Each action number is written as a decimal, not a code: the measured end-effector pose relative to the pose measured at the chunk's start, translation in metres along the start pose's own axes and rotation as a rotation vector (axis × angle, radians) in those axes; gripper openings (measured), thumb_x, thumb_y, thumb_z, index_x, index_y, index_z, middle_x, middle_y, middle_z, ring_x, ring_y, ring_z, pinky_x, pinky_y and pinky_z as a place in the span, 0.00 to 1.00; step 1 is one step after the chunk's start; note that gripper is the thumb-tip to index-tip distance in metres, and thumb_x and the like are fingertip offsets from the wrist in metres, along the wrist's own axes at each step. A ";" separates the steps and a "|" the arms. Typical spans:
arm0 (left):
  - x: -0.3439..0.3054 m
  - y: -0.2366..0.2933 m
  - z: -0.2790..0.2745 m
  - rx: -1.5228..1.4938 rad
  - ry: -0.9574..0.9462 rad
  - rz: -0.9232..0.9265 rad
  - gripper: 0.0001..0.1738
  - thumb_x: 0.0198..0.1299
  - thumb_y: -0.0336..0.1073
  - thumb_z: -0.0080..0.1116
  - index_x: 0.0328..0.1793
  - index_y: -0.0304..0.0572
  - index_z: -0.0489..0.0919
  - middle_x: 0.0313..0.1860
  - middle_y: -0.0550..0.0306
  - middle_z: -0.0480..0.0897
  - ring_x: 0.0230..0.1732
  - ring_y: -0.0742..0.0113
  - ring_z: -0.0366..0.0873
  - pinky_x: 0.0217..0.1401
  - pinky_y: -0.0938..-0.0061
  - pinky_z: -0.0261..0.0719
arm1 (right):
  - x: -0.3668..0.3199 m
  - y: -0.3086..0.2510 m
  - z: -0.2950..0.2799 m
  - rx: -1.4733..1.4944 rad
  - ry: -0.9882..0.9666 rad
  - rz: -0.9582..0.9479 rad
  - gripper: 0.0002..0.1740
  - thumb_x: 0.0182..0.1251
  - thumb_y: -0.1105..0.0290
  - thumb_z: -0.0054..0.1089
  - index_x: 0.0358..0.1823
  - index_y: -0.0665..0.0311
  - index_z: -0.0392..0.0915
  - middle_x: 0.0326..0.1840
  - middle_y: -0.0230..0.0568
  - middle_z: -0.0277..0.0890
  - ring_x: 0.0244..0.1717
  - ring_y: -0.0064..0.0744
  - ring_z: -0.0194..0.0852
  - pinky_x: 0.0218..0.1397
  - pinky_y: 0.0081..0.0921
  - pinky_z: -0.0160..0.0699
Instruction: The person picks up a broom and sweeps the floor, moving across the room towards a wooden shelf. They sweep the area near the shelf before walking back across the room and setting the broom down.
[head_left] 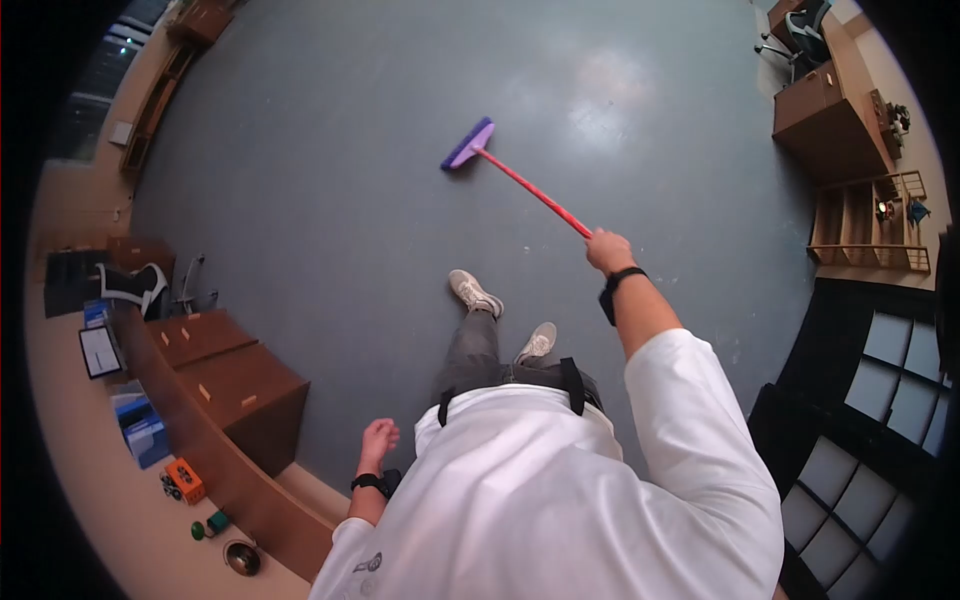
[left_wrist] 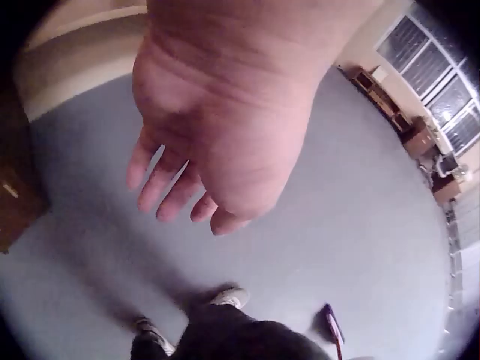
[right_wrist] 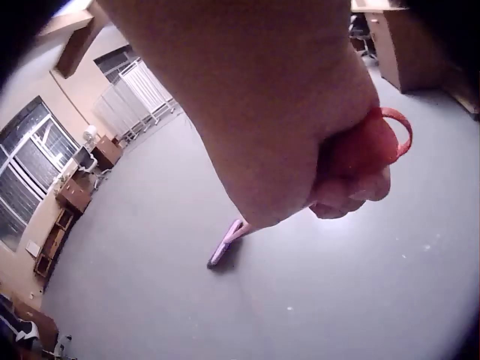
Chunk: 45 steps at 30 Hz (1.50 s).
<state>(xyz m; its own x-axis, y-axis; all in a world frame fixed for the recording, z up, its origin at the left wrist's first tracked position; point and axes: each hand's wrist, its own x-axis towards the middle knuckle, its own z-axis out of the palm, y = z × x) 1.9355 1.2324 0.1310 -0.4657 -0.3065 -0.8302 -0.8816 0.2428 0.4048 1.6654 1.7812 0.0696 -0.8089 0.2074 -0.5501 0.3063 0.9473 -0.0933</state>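
Note:
My right hand (head_left: 610,252) grips the top end of a broom's red handle (head_left: 540,195), with the arm stretched out to the front right. The purple broom head (head_left: 468,143) is on the grey floor ahead of my feet, its bristles facing away to the left. In the right wrist view, the fingers curl round the handle's red end (right_wrist: 364,148), and a hanging loop (right_wrist: 406,133) sticks out past the grip. Low at my left side hangs my left hand (left_wrist: 217,127), holding nothing, its fingers loose and slightly bent.
A brown desk (head_left: 225,465) with drawers runs along the left, bearing blue boxes (head_left: 140,430) and an orange box (head_left: 185,480). An office chair (head_left: 135,285) stands beyond it. At the right are another desk (head_left: 830,125), a wooden shelf (head_left: 868,225) and black-framed panels (head_left: 890,340).

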 end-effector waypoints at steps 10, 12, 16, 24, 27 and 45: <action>0.014 -0.019 0.014 0.270 -0.330 0.026 0.10 0.55 0.39 0.52 0.32 0.40 0.76 0.21 0.64 0.74 0.20 0.75 0.67 0.19 0.79 0.64 | -0.237 0.117 0.151 0.205 -0.216 0.324 0.19 0.64 0.55 0.38 0.43 0.65 0.65 0.43 0.55 0.73 0.46 0.52 0.71 0.48 0.43 0.69; 0.066 0.014 0.012 0.320 -0.335 0.133 0.09 0.55 0.38 0.51 0.35 0.41 0.76 0.23 0.62 0.75 0.22 0.74 0.70 0.23 0.79 0.68 | -0.296 0.121 0.166 0.169 -0.278 0.436 0.19 0.65 0.55 0.37 0.44 0.64 0.64 0.42 0.57 0.73 0.46 0.54 0.71 0.48 0.43 0.69; 0.120 0.115 0.026 0.273 -0.303 0.486 0.09 0.55 0.36 0.50 0.38 0.41 0.76 0.28 0.63 0.77 0.29 0.75 0.73 0.30 0.80 0.71 | -0.431 0.135 0.195 0.098 -0.406 0.592 0.20 0.65 0.54 0.37 0.45 0.63 0.63 0.40 0.56 0.74 0.45 0.54 0.72 0.47 0.44 0.70; 0.105 0.119 0.030 0.081 -0.409 0.574 0.13 0.58 0.40 0.50 0.44 0.41 0.75 0.32 0.61 0.78 0.31 0.76 0.74 0.30 0.80 0.70 | -0.588 0.119 0.189 0.078 -0.283 0.865 0.29 0.58 0.45 0.44 0.37 0.68 0.76 0.36 0.59 0.74 0.41 0.55 0.73 0.45 0.43 0.71; 0.123 0.028 0.002 0.225 -0.448 0.487 0.11 0.57 0.41 0.52 0.39 0.41 0.76 0.25 0.63 0.76 0.25 0.76 0.72 0.24 0.80 0.68 | -0.581 0.113 0.174 0.026 -0.171 0.953 0.30 0.55 0.43 0.47 0.30 0.68 0.79 0.35 0.57 0.75 0.41 0.53 0.74 0.44 0.41 0.72; 0.035 -0.028 -0.070 0.254 -0.236 0.329 0.14 0.58 0.44 0.49 0.45 0.45 0.72 0.33 0.58 0.78 0.32 0.69 0.76 0.31 0.74 0.73 | -0.337 0.001 0.181 0.232 -0.071 0.370 0.15 0.57 0.63 0.45 0.39 0.59 0.79 0.42 0.44 0.77 0.45 0.41 0.75 0.46 0.35 0.74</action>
<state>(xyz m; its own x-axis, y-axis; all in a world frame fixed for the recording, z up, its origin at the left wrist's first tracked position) 1.9382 1.1503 0.1175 -0.6610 0.0342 -0.7496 -0.6298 0.5179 0.5790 2.0296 1.6683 0.1049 -0.5897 0.4973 -0.6364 0.6798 0.7310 -0.0586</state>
